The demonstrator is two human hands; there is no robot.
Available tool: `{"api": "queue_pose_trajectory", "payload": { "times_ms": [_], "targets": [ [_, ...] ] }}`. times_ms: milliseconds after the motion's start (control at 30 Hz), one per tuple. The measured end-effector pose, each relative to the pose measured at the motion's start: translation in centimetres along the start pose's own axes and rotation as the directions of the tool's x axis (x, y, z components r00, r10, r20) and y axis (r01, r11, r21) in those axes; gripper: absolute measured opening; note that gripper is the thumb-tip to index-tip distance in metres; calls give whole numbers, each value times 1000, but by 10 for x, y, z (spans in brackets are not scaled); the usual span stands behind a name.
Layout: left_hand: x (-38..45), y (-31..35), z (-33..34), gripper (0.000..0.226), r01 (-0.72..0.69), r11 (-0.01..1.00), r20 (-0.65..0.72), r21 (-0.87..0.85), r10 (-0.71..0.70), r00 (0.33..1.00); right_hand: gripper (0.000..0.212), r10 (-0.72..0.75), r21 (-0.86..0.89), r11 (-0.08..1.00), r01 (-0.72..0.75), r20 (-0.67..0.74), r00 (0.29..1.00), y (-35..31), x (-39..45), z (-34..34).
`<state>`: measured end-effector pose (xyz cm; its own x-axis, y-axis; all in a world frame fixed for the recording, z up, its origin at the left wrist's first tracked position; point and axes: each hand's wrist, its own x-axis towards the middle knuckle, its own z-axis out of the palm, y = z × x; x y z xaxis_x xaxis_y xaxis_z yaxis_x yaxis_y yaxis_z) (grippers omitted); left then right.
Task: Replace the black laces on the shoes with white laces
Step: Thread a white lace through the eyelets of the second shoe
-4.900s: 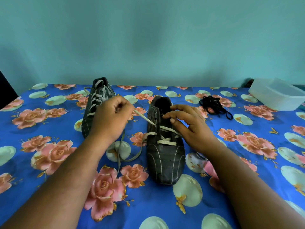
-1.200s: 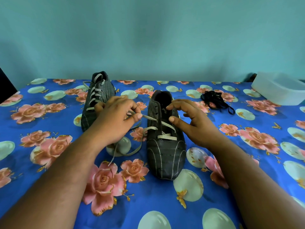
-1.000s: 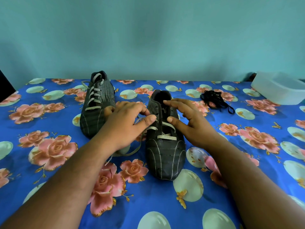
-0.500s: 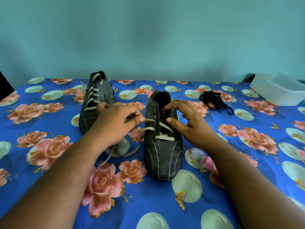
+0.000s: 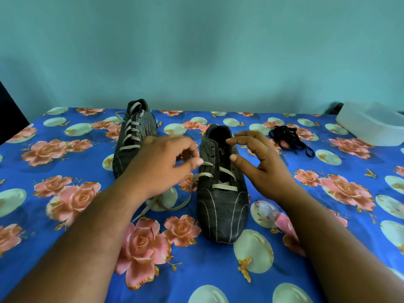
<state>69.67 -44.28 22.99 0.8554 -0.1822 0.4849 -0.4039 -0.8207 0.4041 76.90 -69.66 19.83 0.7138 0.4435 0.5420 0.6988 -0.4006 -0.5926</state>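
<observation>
Left hand pinches white lace at near shoe, grip seemingly at thumb tip. Right hand hovers over shoe opening, fingers spread, holding nothing. Laced shoe behind left. Black laces heaped right, near white container.

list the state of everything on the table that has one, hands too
near shoe: upright, white lace through the lower eyelets only, upper eyelets bare
white lace: part threaded, one end pinched, loose tail on the cloth
far shoe: upright, fully laced in white
black laces: off the shoes, in a loose heap
white tub: open, contents not visible
left hand: pinches the lace end
right hand: fingers spread, holds nothing
</observation>
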Motion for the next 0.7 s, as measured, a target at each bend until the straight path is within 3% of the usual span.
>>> {"api": "queue_pose_trajectory", "payload": {
  "times_ms": [133, 267, 433, 500, 700],
  "targets": [
    [0, 3, 6, 33, -120, 991, 114, 64, 112, 987, 19, -101, -32, 994, 100, -32, 994, -7, -1, -2],
    [-2, -1, 7, 26, 5, 999, 206, 31, -12, 978, 18, -196, -40, 980, 197, 27, 980, -15, -1, -1],
    [-2, 3, 6, 13, 180, 967, 367, -178, -105, 924, 18, -221, -49, 973, 226, 102, 970, -15, 2, 2],
    [-3, 5, 4, 5, 264, 903, 400, -339, -116, 909, 21, -218, -35, 974, 223, 118, 969, -16, 1, 2],
    [-2, 25, -2, 26, 299, 622, 275, -724, -138, 952, 32, -207, -163, 960, 227, 132, 969, -22, 0, 12]
  ]
}}
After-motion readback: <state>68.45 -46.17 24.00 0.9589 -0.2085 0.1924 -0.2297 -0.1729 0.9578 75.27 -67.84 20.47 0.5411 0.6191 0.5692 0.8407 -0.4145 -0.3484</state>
